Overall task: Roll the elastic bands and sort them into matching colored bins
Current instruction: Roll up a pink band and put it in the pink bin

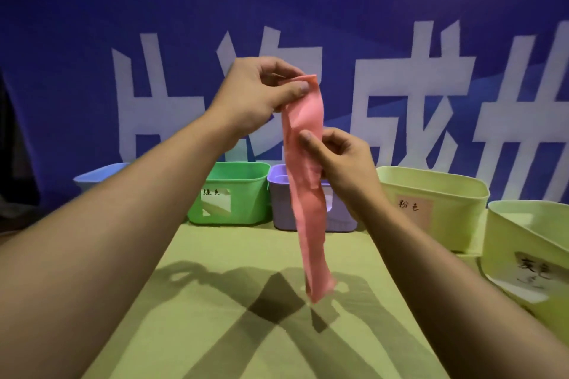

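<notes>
Table (pixel 246 255) under a yellow-green cloth, arm shadows crossing on it. Pink band (pixel 308 209) hung lengthwise above the table, lower end just clear of the cloth. Right hand (pixel 341 160) pinched the band partway down; left hand (pixel 261 92) pinched its top end. Behind stood bins: blue (pixel 98 175), green (pixel 234 194), purple (pixel 280 203), two pale yellow (pixel 437 209) at right. Blue banner (pixel 277 9) beyond.

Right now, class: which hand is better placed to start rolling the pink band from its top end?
Probably the left hand: it pinches the pink band's top end, while the right hand pinches further down.
</notes>
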